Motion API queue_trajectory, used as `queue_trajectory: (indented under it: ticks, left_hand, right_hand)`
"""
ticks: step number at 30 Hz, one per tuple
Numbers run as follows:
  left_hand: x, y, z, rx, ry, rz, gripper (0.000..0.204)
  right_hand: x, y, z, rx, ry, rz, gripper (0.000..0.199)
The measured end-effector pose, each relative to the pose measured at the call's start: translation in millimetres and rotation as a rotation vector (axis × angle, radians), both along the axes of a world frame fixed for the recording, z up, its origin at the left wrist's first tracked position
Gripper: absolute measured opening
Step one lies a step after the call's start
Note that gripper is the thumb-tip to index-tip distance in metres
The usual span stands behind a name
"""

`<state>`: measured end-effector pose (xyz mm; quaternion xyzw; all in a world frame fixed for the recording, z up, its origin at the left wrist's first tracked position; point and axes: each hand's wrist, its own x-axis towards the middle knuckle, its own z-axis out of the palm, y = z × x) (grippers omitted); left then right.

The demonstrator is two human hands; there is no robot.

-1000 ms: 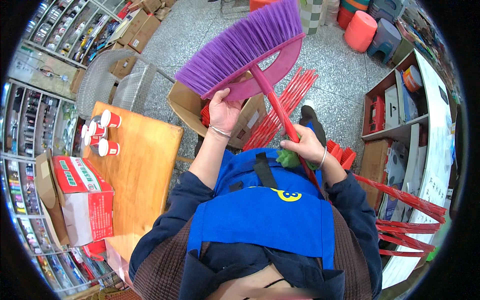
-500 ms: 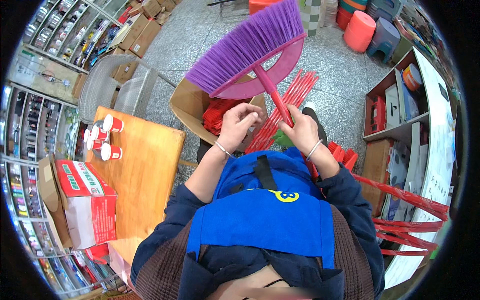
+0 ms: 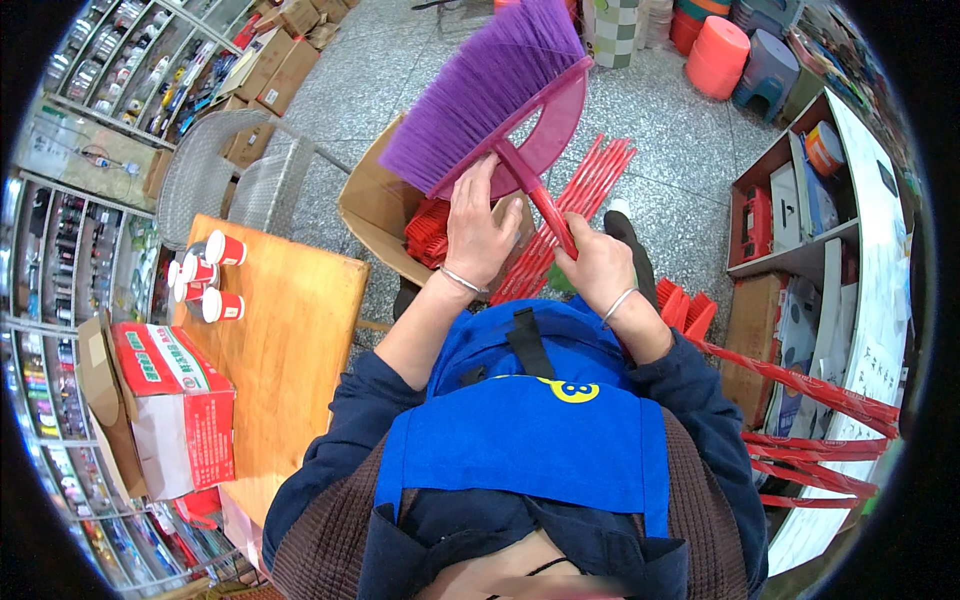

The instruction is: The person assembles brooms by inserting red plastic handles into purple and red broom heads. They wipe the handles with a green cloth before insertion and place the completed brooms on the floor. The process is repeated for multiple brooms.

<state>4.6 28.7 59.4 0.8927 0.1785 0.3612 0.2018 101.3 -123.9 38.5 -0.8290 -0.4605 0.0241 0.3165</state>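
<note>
A broom (image 3: 482, 95) with purple bristles, a magenta half-ring head and a red handle is held up in front of me, bristles pointing up and left. My right hand (image 3: 600, 265) is closed around its red handle, a little below the head. My left hand (image 3: 480, 225) has its fingers stretched out, their tips against the lower edge of the broom head and the thumb apart. Beneath my left hand, a cardboard box (image 3: 365, 205) holds red plastic pieces (image 3: 428, 228). A bundle of red wrapped sticks (image 3: 590, 185) lies on the floor behind the handle.
At left, a wooden table (image 3: 290, 350) carries several paper cups (image 3: 224, 305) and a red-white carton (image 3: 185, 420). Red brushes (image 3: 688, 308) and more red sticks (image 3: 810, 385) are at my right, near a white cabinet (image 3: 835, 250). Coloured stools (image 3: 718, 60) stand at the far right.
My left hand has moved up to touch the broom head's edge, its fingers straightening. The broom has shifted slightly left and its head has turned more upright, with my right hand still on the handle.
</note>
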Motion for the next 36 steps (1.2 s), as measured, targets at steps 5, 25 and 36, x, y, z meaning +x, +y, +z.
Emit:
queue_trajectory:
  ticks: [5, 25, 36]
  left_hand:
    - [6.1, -12.4, 2.8, -0.089, -0.141, 0.009, 0.061]
    - [43.1, 14.8, 163.1, 0.857, 0.287, -0.387, 0.041]
    - [36.3, 51.6, 125.8, 1.02, 0.272, -0.33, 0.014]
  right_hand:
    - [-3.3, 7.2, -4.3, -0.036, -0.137, -0.009, 0.038]
    - [-13.6, 11.1, -17.6, -0.087, -0.224, 0.068, 0.038]
    - [1.3, 2.1, -16.2, -0.111, -0.053, -0.002, 0.022]
